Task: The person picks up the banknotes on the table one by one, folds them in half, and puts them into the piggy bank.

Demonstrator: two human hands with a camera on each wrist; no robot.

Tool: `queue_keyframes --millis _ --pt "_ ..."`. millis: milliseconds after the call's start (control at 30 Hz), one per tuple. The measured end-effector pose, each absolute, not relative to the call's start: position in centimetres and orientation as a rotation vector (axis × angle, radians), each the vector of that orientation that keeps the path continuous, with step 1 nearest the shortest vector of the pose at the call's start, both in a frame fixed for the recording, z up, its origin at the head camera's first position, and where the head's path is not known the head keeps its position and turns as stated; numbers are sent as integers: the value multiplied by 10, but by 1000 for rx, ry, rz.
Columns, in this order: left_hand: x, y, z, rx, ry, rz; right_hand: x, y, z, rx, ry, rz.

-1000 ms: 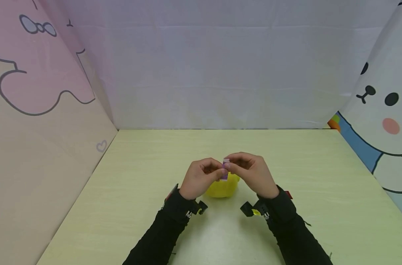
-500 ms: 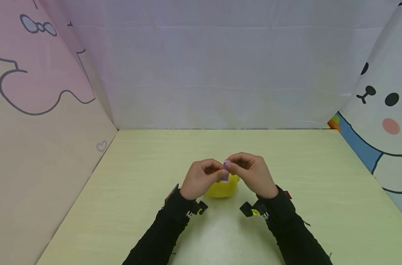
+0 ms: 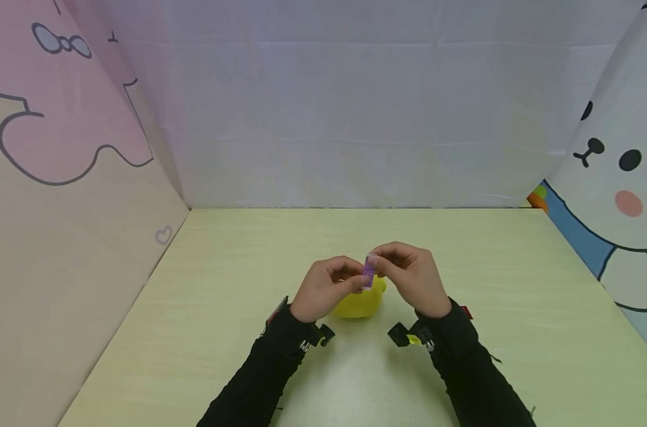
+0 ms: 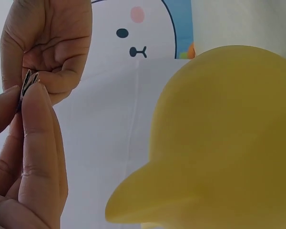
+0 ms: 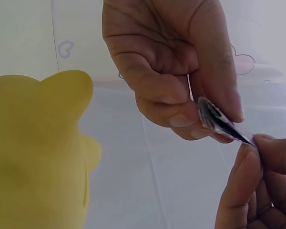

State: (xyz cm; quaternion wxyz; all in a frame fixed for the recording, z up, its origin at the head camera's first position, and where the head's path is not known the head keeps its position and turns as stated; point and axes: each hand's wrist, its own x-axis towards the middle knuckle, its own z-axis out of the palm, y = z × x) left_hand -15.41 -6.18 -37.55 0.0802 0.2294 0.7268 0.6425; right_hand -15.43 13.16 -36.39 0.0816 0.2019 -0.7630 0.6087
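A small, narrow purple packet (image 3: 369,271) is held up in front of me, tilted to the right. My left hand (image 3: 325,289) pinches its lower end between thumb and fingers. At the upper end, the thumb and fingertips of my right hand (image 3: 415,277) pinch it. In the right wrist view the packet (image 5: 220,121) shows a gaping edge with a dark inside; its contents cannot be made out. Just below the hands, a smooth yellow rounded figure (image 3: 359,303) is partly covered by them. Close up, the yellow figure (image 4: 229,129) has rounded protruding parts.
The pale wooden table (image 3: 238,261) spreads around the hands. A white cloth (image 3: 323,118) hangs behind its far edge, with cartoon-printed sheets (image 3: 72,136) at both sides. A small black camera mount (image 3: 322,335) is strapped to each wrist.
My right hand has shifted slightly up and to the right, and the packet leans further right with it. The left hand has moved only a little. The yellow figure looks unmoved.
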Motion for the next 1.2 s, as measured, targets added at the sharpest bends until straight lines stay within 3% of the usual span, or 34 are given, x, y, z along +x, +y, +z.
queue_keyframes --millis 1200 --pt "-155 -62 -375 628 2350 1965 -156 131 -362 607 -2317 1966"
